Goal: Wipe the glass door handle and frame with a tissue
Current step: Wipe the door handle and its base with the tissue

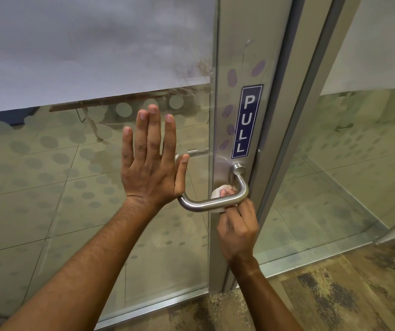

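A brushed steel lever handle (206,204) juts from the silver door frame (234,56), below a blue PULL sign (246,121). My right hand (238,229) grips a crumpled white tissue (218,192) wrapped round the handle's bar, with fingers curled over it from below. My left hand (152,161) lies flat with straight fingers against the glass door (72,187), just left of the handle.
Frosted film (84,44) covers the upper glass, with dot patterns lower down. A fixed glass panel (359,163) stands to the right of the frame. Patterned carpet (335,295) runs along the door's bottom rail. A table leg shows through the glass.
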{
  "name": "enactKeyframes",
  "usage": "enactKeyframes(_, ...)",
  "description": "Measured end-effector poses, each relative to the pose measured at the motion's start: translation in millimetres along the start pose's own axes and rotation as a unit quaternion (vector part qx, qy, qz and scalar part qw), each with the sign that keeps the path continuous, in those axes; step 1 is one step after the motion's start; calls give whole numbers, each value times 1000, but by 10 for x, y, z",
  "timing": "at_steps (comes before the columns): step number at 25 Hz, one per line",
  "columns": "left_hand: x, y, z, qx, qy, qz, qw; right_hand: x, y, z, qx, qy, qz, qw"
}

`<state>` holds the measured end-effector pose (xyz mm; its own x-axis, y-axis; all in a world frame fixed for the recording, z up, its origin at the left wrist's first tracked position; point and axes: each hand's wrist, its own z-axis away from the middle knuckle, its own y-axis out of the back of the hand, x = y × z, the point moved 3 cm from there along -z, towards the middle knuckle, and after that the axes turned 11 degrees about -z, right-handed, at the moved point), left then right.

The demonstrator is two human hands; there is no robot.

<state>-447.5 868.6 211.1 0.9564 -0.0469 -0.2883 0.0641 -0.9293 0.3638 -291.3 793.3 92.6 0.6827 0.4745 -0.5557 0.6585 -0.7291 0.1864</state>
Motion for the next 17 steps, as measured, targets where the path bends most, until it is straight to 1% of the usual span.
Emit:
enactKeyframes(6, 0, -17, 5, 10, -1, -9, 1000, 34, -233, 132, -7, -54, 18, 998)
enactKeyframes(9, -2, -21, 1, 12, -2, -12, 1000, -4, -285, 161, 7, -38, 13, 999)
enactKeyframes(12, -3, -22, 5, 12, -4, -15, 1000, 0, -340, 61, 39, -13, -20, 999)
enactKeyframes(14, 3, -17, 7, 13, -1, -13, 1000, -6, -387, 34, 47, -9, -15, 999)
enactKeyframes(15, 6, -13, 6, 14, -1, -13, 1000, -16, -416, 56, 29, -6, -5, 1000)
enactKeyframes(17, 6, -8, -3, 14, 0, -11, 1000, -5, -482, 152, -56, -6, 16, 998)
